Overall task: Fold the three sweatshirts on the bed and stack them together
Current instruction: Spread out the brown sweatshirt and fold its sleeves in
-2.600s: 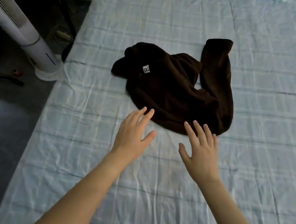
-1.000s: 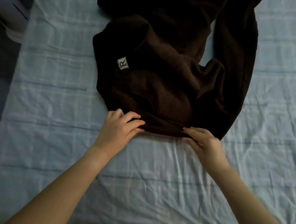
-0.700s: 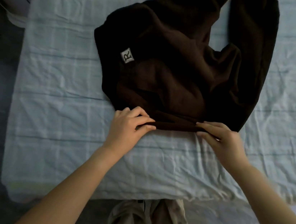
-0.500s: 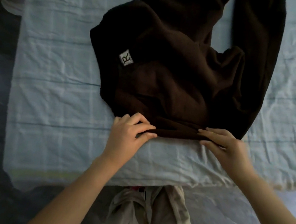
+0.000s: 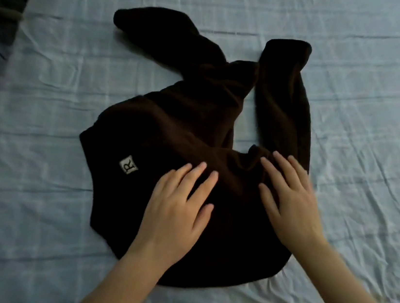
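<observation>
pressing sweatshirt (image 5: 171,127), left hand (image 5: 176,209) flat, right hand (image 5: 291,204) flat

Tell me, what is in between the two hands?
Only the dark brown sweatshirt: a wrinkled stretch of its fabric lies between the left hand and the right hand, both spread flat over it. The head view shows this.

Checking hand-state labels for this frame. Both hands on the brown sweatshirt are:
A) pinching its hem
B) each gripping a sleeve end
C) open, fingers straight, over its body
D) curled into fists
C: the left hand and right hand lie open, fingers straight and spread, on the body of the brown sweatshirt; neither pinches or curls round any fabric.
</observation>
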A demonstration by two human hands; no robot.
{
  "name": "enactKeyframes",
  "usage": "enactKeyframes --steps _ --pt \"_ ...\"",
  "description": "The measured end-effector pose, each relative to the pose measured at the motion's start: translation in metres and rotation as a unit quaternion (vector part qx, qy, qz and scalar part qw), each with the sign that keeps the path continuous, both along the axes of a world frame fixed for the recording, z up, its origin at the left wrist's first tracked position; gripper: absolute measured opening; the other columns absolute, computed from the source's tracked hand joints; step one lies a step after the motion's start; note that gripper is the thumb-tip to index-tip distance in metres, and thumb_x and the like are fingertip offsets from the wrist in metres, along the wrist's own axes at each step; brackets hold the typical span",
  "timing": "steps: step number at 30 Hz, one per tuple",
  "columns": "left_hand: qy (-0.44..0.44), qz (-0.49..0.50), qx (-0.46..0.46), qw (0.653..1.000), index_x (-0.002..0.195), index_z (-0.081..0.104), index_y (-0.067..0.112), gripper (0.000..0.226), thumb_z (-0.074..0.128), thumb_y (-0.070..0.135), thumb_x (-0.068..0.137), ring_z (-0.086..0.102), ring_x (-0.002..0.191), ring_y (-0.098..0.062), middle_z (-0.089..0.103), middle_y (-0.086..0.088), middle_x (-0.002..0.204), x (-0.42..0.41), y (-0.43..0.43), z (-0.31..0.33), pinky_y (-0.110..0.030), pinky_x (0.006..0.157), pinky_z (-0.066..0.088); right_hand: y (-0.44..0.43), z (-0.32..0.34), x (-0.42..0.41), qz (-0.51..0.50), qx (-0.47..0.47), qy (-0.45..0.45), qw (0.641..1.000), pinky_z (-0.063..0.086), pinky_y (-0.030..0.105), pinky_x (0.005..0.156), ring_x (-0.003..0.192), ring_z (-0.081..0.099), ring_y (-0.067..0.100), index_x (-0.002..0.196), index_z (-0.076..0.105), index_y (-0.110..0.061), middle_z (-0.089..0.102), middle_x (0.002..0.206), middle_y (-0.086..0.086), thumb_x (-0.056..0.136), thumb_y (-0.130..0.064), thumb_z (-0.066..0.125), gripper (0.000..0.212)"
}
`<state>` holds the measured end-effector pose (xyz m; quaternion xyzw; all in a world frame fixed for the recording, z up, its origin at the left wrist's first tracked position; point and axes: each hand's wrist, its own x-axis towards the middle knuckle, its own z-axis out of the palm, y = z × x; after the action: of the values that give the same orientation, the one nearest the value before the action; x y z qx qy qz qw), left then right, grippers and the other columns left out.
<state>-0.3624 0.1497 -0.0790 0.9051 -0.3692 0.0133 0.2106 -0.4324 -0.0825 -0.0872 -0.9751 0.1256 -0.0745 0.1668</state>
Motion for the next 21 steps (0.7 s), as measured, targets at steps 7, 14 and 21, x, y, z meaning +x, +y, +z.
enactKeyframes --steps 7,14,21 --pt "0.063 0.0 0.199 0.978 0.156 0.007 0.033 0.059 0.021 0.051 0.102 0.007 0.152 -0.022 0.016 0.003 0.164 0.05 -0.082 -0.079 -0.048 0.121 0.002 -0.066 -0.071 0.05 -0.07 -0.021 0.155 0.985 0.007 0.054 0.122 0.155 -0.002 0.021 0.156 0.02 -0.042 0.011 0.167 -0.009 0.102 -0.054 0.023 0.056" --pt "0.016 0.059 0.039 0.997 0.133 0.059 0.015 0.045 0.037 0.036 0.099 0.052 0.127 -0.024 0.059 -0.005 0.135 0.056 -0.125 -0.062 -0.044 0.107 0.035 -0.137 -0.057 0.065 -0.048 0.065 0.025 0.996 0.026 0.047 0.116 0.145 0.027 0.029 0.149 0.042 -0.033 0.032 0.16 -0.001 0.099 -0.048 0.039 0.052" --pt "0.243 0.131 -0.127 0.953 0.149 0.037 0.026 0.053 0.053 0.03 0.099 0.039 0.137 -0.016 0.039 -0.001 0.15 0.156 -0.279 -0.059 -0.035 0.111 0.037 -0.221 -0.062 0.161 -0.067 0.29 0.041 0.954 0.041 0.037 0.111 0.133 0.043 0.02 0.151 0.039 -0.035 0.036 0.152 0.003 0.095 -0.036 0.064 0.061"
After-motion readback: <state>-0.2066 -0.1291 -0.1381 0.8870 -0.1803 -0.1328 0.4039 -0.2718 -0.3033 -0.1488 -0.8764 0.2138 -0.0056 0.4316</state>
